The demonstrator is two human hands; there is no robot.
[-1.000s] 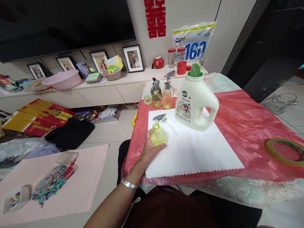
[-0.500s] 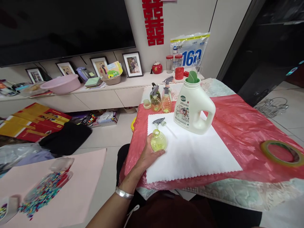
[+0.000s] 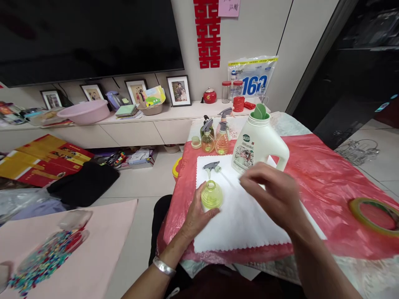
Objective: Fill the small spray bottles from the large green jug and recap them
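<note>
My left hand (image 3: 198, 214) is wrapped round a round, ribbed yellow-green spray bottle (image 3: 212, 196), upright on a white cloth (image 3: 237, 224), its neck open. Just behind the bottle lies a grey spray trigger head (image 3: 212, 167) with a thin tube. My right hand (image 3: 272, 193) hangs over the cloth with curled fingers, blurred by motion; what they hold, if anything, cannot be made out. Behind it stands a large white detergent jug (image 3: 263, 139), partly hidden by that hand, with a green scoop-like piece (image 3: 259, 111) in its mouth.
Behind the cloth stand several spray bottles (image 3: 222, 143) and a small clear cap (image 3: 195, 142). A tape roll (image 3: 375, 216) lies on the red plastic sheet (image 3: 314, 166) at right. Colourful beads (image 3: 46, 257) spill across a pink surface (image 3: 115, 232) at left.
My right hand has come into view from the lower right, over the cloth before the jug. My left hand still holds the spray bottle. The view has shifted slightly.
</note>
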